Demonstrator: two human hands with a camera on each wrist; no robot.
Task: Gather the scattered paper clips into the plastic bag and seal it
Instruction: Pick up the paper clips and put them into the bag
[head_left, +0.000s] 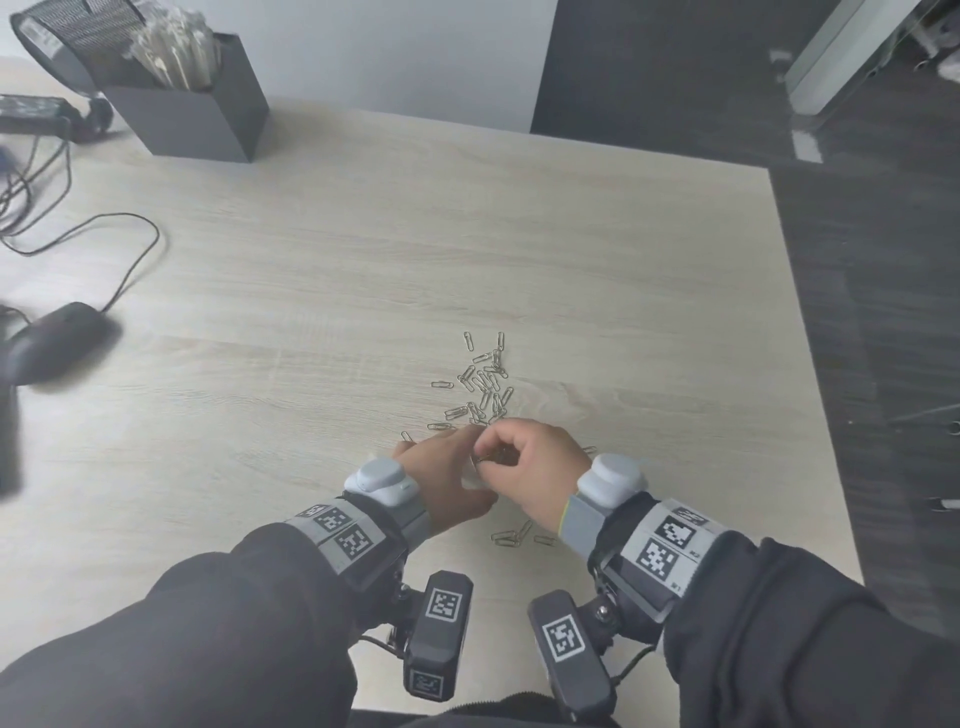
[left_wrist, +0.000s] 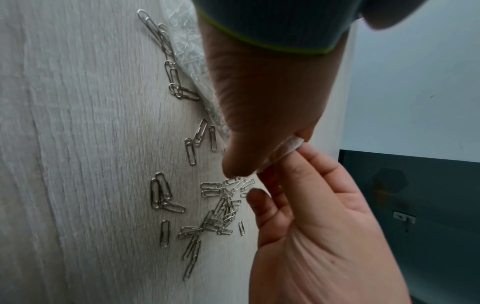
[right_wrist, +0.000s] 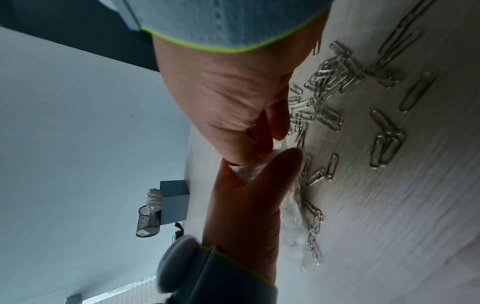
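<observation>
Several silver paper clips (head_left: 485, 387) lie scattered on the pale wooden table (head_left: 311, 291), just beyond my hands; they also show in the wrist views (left_wrist: 221, 214) (right_wrist: 335, 86). The clear plastic bag (left_wrist: 187, 47) lies flat on the table under my hands, with clips inside it. My left hand (head_left: 452, 467) pinches the bag's edge (left_wrist: 292, 144). My right hand (head_left: 524, 457) is curled round a bunch of clips (right_wrist: 252, 133) at that pinched edge. In the head view only a white bit of the bag (head_left: 471, 480) shows.
A few more clips (head_left: 511, 535) lie between my wrists. A black mouse (head_left: 57, 338) with its cable (head_left: 130, 244) sits at the left. A dark box of white sticks (head_left: 192, 104) and a mesh cup (head_left: 67, 36) stand at the back left. The table's right edge (head_left: 810, 364) is close.
</observation>
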